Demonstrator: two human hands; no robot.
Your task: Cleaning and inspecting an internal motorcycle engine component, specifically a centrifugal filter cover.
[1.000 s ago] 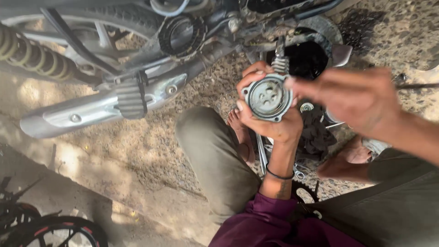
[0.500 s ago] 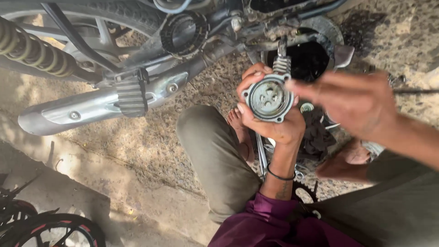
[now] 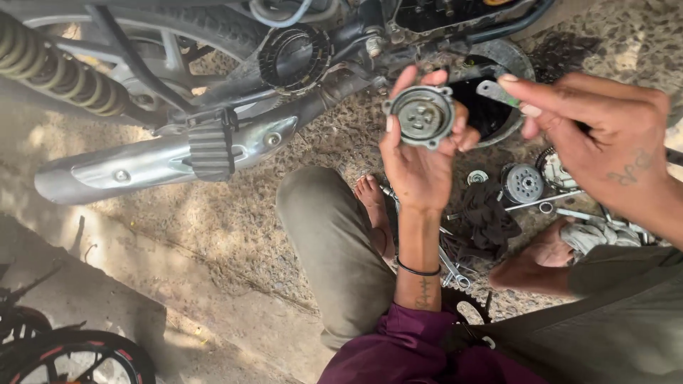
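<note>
My left hand [image 3: 420, 160] is raised palm up and grips a round grey metal clutch part [image 3: 421, 114] with bolt lugs on its rim. My right hand [image 3: 597, 131] hovers just to the right of it and pinches a small flat metal piece [image 3: 494, 91] between thumb and forefinger, a short gap from the round part. Behind both hands is the motorcycle's open engine side with a dark round opening [image 3: 491, 107].
A chrome exhaust pipe [image 3: 163, 160] with a ribbed footrest [image 3: 210, 146] runs across the left. A round gear part [image 3: 523, 183], a washer [image 3: 477, 176], a dark rag [image 3: 491, 217] and wrenches [image 3: 452, 267] lie on the gravel between my bare feet. Another wheel [image 3: 71, 355] shows bottom left.
My left hand has turned the round part slightly and lifted it higher. My right hand has drawn back to the right, now holding a small metal piece clear of the part.
</note>
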